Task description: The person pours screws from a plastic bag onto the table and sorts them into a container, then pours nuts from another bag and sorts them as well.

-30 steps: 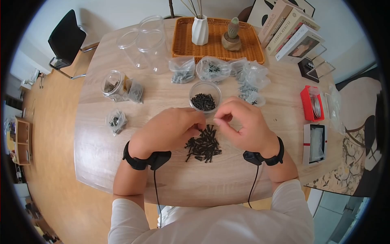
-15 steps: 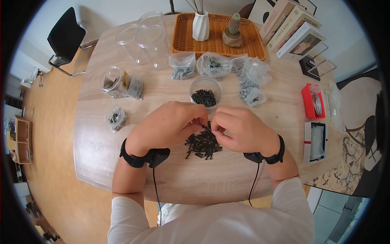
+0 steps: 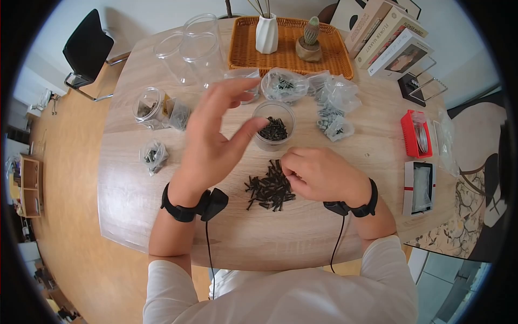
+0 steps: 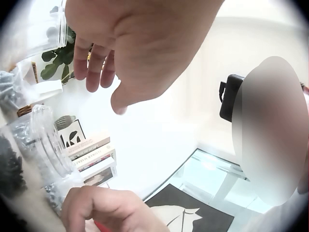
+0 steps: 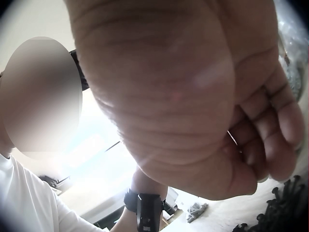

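Black screws (image 3: 270, 190) lie heaped on the tabletop (image 3: 259, 243) near the clear plastic cup (image 3: 272, 146), and the left hand (image 3: 209, 144) has swung up off them, fingers spread, probably leaving the picking to the right hand (image 3: 322, 171), its fingers curled, any grip hidden.

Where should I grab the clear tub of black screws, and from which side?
Probably around the clear tub's outer wall, just under the rim, from your left: it stands upright, its wall is round and smooth, and your left hand is on that side.
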Available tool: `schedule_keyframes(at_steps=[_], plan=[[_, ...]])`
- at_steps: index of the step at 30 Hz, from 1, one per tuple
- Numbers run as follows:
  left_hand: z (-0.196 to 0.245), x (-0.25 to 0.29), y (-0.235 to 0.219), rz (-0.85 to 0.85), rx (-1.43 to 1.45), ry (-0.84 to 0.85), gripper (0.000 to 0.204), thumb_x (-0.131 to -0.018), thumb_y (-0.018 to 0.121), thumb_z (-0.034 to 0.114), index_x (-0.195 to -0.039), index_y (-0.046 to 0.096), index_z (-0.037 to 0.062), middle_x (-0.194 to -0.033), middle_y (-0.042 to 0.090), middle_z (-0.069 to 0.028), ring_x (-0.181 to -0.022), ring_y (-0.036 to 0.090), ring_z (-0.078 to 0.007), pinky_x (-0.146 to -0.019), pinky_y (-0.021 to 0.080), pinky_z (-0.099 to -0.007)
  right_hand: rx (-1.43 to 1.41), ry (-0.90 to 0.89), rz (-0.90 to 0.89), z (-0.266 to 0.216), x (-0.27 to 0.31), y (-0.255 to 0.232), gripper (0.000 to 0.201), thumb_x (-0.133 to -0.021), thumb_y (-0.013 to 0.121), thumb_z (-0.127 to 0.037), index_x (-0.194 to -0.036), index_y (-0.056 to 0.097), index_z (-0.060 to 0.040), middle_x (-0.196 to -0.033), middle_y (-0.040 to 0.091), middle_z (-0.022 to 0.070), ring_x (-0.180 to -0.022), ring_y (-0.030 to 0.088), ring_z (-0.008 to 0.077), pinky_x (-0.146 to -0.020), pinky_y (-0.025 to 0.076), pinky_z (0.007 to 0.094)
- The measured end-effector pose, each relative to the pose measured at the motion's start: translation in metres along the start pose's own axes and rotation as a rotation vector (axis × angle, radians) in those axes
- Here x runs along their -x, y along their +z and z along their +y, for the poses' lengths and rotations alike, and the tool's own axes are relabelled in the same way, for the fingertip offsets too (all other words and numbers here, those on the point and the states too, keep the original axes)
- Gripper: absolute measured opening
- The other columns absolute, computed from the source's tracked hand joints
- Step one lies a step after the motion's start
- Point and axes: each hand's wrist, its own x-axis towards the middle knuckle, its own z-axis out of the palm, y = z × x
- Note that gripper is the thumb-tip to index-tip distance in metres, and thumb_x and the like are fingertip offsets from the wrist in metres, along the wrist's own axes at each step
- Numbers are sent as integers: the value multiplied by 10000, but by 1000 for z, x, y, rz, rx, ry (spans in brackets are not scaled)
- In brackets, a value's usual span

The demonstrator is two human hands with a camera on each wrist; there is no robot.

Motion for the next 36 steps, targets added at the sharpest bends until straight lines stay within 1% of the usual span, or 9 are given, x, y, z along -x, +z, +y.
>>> schedule_keyframes(at_steps=[2, 4, 6, 9, 10, 13, 25, 27, 36], plan=[[-6, 3, -9, 59, 95, -32, 240, -921, 786, -63, -1145, 724, -3, -1124, 741, -104, -964, 756, -228, -828, 619, -346, -3, -1, 21, 2, 1, 1, 106, -867, 729, -63, -949, 662, -54, -930, 690, 121, -845, 701, 362, -738, 573, 447], [-10, 9, -21, -140, 252, -62, 285, -974, 704, -127, -1236, 685, -16, -1206, 712, -78, -945, 722, -154, -856, 597, -299, -9, -2, 38, 3, 2, 1, 105, -870, 725, -67, -955, 664, -53, -931, 690, 122, -849, 702, 364, -742, 573, 447], [3, 5, -23, -157, 242, -88, 240, -953, 690, -144, -1153, 717, -16, -1102, 721, -75, -909, 722, -161, -831, 591, -288, 6, 5, 37, 3, 2, 0, 105, -880, 719, -74, -968, 666, -49, -935, 689, 123, -856, 701, 371, -750, 574, 449], [12, 6, -22, -574, 75, -168, 130, -889, 735, -92, -965, 754, 11, -969, 738, -123, -871, 740, -266, -779, 591, -347, -1, 20, 10, 3, 1, 0, 86, -885, 711, -75, -955, 671, -44, -930, 690, 130, -864, 704, 376, -759, 576, 460], [9, 10, -21, -574, 76, -169, 130, -889, 735, -92, -965, 754, 11, -969, 738, -123, -871, 740, -266, -779, 591, -347, -2, 21, 9, 4, 2, 1, 86, -885, 711, -75, -955, 671, -44, -930, 690, 130, -864, 704, 376, -759, 576, 460], [-1, 25, -14, -979, -259, -148, 107, -893, 755, 104, -994, 790, 104, -988, 755, -105, -949, 726, -367, -837, 571, -482, 47, 30, -74, 8, 4, 4, 71, -884, 711, -81, -935, 682, -41, -924, 695, 138, -875, 709, 383, -766, 576, 476], [-12, 49, 26, -946, -334, -99, 73, -891, 757, 106, -961, 749, 89, -974, 720, -113, -946, 725, -362, -823, 582, -483, 162, 133, -215, 15, 1, 17, 110, -886, 723, -125, -919, 713, -20, -959, 734, 170, -942, 724, 412, -819, 588, 511], [-16, 53, 31, -956, -341, -83, 72, -891, 758, 107, -955, 742, 80, -975, 724, -116, -951, 726, -362, -820, 583, -482, 155, 171, -355, 14, 0, 15, 139, -894, 736, -143, -916, 714, -7, -979, 742, 187, -963, 727, 419, -839, 588, 514], [-16, 53, 33, -983, -346, -83, 129, -888, 755, 102, -1007, 723, 61, -1006, 751, -128, -978, 732, -376, -838, 586, -484, 191, 193, -356, 19, 0, 26, 167, -902, 697, -151, -932, 709, 13, -967, 754, 201, -947, 734, 423, -836, 593, 521]])
